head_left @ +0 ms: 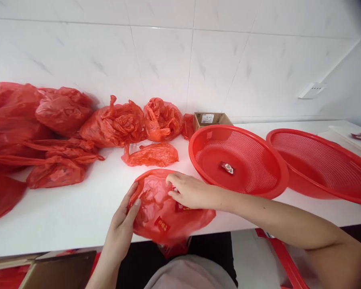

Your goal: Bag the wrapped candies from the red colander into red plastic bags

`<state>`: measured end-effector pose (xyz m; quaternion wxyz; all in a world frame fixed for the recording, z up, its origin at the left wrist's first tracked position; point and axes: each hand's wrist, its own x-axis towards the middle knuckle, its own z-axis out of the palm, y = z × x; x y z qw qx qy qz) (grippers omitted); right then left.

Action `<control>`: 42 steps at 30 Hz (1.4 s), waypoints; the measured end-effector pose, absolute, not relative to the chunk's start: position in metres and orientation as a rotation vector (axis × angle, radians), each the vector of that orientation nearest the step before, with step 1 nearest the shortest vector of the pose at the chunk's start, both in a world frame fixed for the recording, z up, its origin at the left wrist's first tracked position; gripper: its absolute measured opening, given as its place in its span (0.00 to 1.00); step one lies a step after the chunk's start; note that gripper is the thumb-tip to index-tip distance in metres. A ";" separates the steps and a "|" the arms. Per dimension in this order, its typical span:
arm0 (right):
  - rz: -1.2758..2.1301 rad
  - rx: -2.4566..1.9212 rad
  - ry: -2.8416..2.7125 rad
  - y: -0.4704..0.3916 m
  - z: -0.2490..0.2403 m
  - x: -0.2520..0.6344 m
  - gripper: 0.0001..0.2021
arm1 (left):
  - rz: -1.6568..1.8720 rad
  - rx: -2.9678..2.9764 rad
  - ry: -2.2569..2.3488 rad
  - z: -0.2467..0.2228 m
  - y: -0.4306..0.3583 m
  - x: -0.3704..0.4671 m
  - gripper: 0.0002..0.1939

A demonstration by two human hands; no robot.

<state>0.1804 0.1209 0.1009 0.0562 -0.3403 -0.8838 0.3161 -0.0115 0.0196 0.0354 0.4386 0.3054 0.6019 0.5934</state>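
A thin red plastic bag (147, 208) lies spread open near the table's front edge. My left hand (124, 216) pinches its left rim between thumb and fingers. Over the bag's mouth, my right hand (192, 190) is closed, with a bit of a small red-and-white packet (175, 188) showing at the fingertips. One small red packet with gold print (162, 224) rests in the bag, and a darker red one (180, 207) lies partly under my right hand. Right of the bag, a red perforated basket (249, 160) holds a single small packet (228, 167).
A second red basket (315, 164) stands at the right. Several stuffed red bags (114, 122) line the wall at the back and left. A flattened red bag (153, 154) lies behind the open one. A small cardboard box (221, 119) sits against the tiles.
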 end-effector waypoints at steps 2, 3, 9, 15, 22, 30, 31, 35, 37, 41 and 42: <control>1.009 -0.957 -2.640 0.121 0.097 0.174 0.15 | 1.447 0.839 1.594 0.035 0.017 -0.015 0.27; 1.052 -0.929 -2.608 0.125 0.100 0.174 0.17 | 1.434 0.858 1.614 0.035 0.016 -0.015 0.27; 0.746 -1.186 -2.479 0.176 0.122 0.226 0.15 | 1.471 0.833 1.646 0.036 0.010 -0.015 0.29; 0.587 -2.109 -2.576 0.219 0.081 0.304 0.22 | 1.450 1.026 1.696 0.022 0.010 -0.031 0.29; 1.073 -2.049 -2.462 0.228 0.082 0.309 0.08 | 1.457 0.835 1.664 0.018 0.005 -0.038 0.32; 1.287 -1.023 -2.318 0.139 0.123 0.212 0.09 | 1.465 0.851 1.699 0.022 0.002 -0.050 0.19; 1.145 -0.978 -2.391 0.125 0.118 0.200 0.08 | 1.449 0.868 1.722 0.022 0.001 -0.052 0.18; 0.570 -0.918 -2.654 0.098 0.103 0.188 0.10 | 1.433 0.871 1.677 0.026 -0.008 -0.060 0.16; 0.409 -0.922 -2.724 0.093 0.104 0.202 0.11 | 1.417 0.862 1.627 0.026 -0.013 -0.065 0.15; 0.406 -0.789 -2.919 0.081 0.106 0.242 0.13 | 1.384 0.834 1.553 0.022 -0.021 -0.079 0.16; 0.426 -0.766 -2.971 0.077 0.104 0.250 0.15 | 1.357 0.834 1.533 0.021 -0.023 -0.082 0.16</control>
